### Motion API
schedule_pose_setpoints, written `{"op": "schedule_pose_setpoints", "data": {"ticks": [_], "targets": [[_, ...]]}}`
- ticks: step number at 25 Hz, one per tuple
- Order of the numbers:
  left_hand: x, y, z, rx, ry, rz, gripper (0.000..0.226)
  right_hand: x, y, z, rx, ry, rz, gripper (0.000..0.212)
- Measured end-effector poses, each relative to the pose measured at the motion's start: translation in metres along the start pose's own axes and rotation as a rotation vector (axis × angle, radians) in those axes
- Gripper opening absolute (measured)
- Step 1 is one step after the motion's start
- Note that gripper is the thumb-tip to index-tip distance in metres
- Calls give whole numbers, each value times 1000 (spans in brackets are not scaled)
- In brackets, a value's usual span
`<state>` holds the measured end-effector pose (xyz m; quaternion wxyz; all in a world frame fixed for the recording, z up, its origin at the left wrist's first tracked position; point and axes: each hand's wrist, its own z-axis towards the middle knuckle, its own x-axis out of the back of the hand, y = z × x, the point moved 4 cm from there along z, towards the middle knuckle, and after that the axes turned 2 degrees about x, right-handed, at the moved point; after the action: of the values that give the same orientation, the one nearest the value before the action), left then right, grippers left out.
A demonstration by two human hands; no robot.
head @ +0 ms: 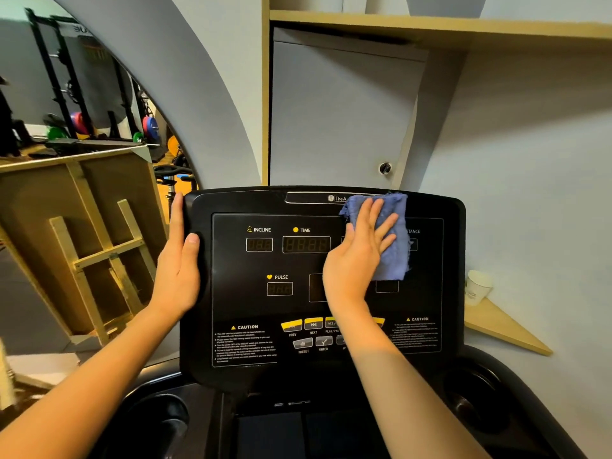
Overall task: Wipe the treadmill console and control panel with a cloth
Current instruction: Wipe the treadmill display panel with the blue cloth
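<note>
The black treadmill console point(231, 293) fills the middle of the view, with unlit displays labelled INCLINE, TIME and PULSE and yellow buttons point(303, 324) along its lower part. A blue cloth point(395, 246) lies flat on the console's upper right area. My right hand point(356, 253) presses on the cloth with straight, spread fingers. My left hand point(178, 270) grips the console's left edge, thumb on the front face and fingers behind. My right forearm hides some buttons.
A grey cabinet door point(337, 111) with a lock stands behind the console under a wooden shelf point(430, 26). A white paper cup point(477, 286) sits on a corner ledge at right. A wooden panel point(82, 233) leans at left. Cup holders point(477, 402) flank the base.
</note>
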<state>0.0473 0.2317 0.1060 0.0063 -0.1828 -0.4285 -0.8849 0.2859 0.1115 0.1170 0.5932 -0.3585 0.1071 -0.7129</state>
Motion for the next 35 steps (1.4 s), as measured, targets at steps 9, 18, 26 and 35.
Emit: {"op": "schedule_pose_setpoints", "data": {"ticks": [9,18,26,35], "targets": [[1,-11,4,1,16,-5,62,-33,-74,-41,106,-86,66,69],[1,-13,5,34,46,-4,65,-54,-118,-81,331,-208,133,76],[1,-17,5,26,47,-17,65,-53,-112,-110,509,-380,180,78],[-1,-15,6,28,17,12,66,-41,-85,-158,708,-539,133,72]]}}
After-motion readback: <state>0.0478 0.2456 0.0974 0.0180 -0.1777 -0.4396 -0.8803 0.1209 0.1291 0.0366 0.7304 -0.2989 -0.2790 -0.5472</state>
